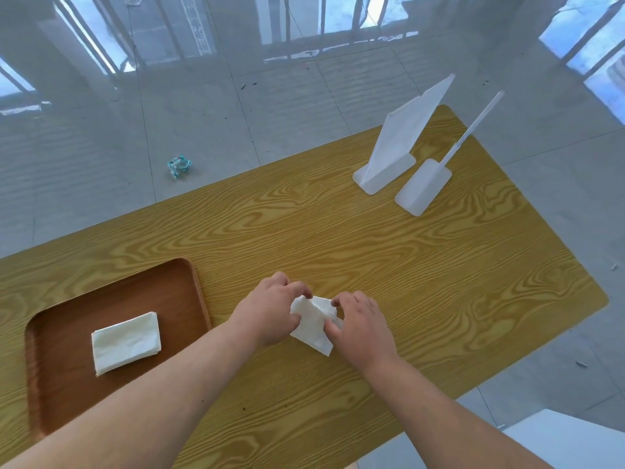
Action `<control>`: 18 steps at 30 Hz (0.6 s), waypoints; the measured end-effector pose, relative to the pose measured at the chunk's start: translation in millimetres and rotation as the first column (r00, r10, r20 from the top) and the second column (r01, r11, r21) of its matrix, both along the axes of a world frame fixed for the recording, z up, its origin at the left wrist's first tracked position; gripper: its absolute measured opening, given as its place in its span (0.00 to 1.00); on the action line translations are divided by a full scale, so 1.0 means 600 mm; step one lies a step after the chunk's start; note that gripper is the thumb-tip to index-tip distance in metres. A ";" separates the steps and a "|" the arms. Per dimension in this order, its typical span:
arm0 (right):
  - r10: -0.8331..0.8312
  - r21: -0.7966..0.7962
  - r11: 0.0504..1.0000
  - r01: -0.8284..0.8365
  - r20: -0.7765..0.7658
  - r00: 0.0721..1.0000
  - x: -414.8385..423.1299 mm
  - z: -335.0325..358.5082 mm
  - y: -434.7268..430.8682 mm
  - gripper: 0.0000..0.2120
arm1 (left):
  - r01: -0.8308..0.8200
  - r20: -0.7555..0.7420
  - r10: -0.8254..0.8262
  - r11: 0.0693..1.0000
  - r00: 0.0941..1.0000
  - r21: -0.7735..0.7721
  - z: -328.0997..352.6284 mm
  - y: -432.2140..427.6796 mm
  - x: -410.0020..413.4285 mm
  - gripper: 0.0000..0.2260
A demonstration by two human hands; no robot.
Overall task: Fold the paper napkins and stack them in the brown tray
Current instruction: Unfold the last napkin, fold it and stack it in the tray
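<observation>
A white paper napkin (313, 324) lies partly folded on the wooden table, a little right of the brown tray (111, 289). My left hand (270, 309) grips its left edge between thumb and fingers. My right hand (362, 328) pinches its right side, so both hands hold the same napkin. In the tray, near its middle, rests a small stack of folded white napkins (125, 343). The part of the napkin under my fingers is hidden.
Two white plastic napkin holders stand at the table's far right: a tall slanted one (395, 154) and a flat one with a thin upright panel (424, 186). The wooden table (406, 265) ends close on the right. A crumpled wrapper (179, 165) lies on the floor.
</observation>
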State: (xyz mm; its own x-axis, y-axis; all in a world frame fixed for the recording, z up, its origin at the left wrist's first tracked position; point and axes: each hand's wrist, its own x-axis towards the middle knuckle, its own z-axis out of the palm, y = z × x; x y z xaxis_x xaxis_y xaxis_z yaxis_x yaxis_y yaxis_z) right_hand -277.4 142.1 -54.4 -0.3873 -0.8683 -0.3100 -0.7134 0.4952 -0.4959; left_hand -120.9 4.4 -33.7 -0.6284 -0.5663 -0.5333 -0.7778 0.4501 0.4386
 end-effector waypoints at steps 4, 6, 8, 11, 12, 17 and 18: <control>0.000 -0.019 1.000 0.000 0.013 1.000 -0.002 0.006 -0.005 0.14 | 0.003 0.008 -0.003 1.000 1.000 0.014 -0.004 -0.009 0.007 0.16; -0.001 -0.028 1.000 0.002 0.019 1.000 0.000 0.008 -0.007 0.14 | 0.037 0.036 -0.038 0.999 0.999 0.034 -0.008 -0.010 0.013 0.18; -0.002 -0.035 0.999 0.003 0.023 1.000 0.002 0.009 -0.009 0.15 | 0.077 0.056 -0.079 0.996 0.995 0.050 -0.012 -0.009 0.018 0.20; -0.019 -0.048 0.999 0.020 0.025 0.999 0.006 0.011 -0.012 0.15 | 0.077 0.061 -0.081 0.995 0.995 0.064 -0.014 -0.005 0.020 0.17; -0.025 -0.050 0.998 0.027 0.026 0.999 0.007 0.011 -0.012 0.14 | 0.056 0.056 -0.061 0.995 0.997 0.076 -0.015 -0.005 0.019 0.14; -0.085 -0.092 0.992 0.090 0.054 0.995 0.005 0.012 -0.015 0.11 | -0.282 -0.066 0.362 0.816 0.930 0.504 -0.009 -0.020 0.026 0.10; -0.097 -0.110 0.989 0.103 0.060 0.993 0.005 0.012 -0.017 0.11 | -0.319 -0.065 0.440 0.736 0.896 0.598 -0.005 -0.026 0.031 0.11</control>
